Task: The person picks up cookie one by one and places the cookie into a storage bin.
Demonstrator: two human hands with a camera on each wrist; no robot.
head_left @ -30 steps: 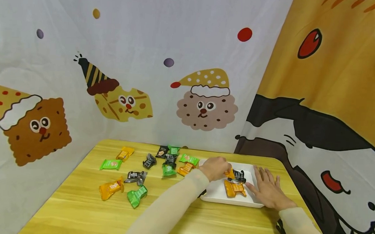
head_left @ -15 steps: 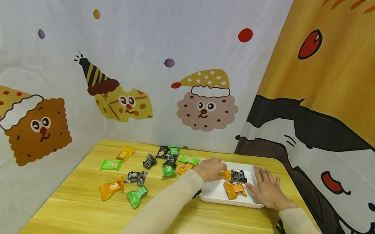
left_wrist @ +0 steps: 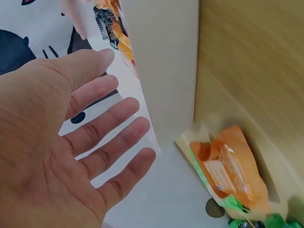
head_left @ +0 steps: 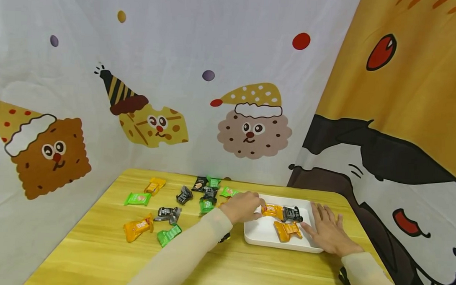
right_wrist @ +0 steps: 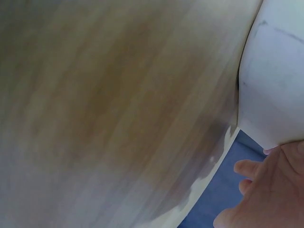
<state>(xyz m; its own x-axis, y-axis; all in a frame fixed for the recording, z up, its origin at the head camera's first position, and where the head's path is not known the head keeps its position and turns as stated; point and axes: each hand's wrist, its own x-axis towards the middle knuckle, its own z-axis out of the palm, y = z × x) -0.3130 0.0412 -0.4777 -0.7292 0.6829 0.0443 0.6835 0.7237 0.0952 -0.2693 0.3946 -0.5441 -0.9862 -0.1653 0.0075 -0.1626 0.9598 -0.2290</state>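
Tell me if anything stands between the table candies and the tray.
Yes: the left hand is between most table candies and the tray, at its left side; the raised rim also needs clearing.

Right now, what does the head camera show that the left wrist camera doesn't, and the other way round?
Only the head view shows the cheese drawing and square biscuit drawing.

Only the left wrist view shows the palm of the left hand.

Both show that hand, the white tray, and an orange candy and black candy in it.
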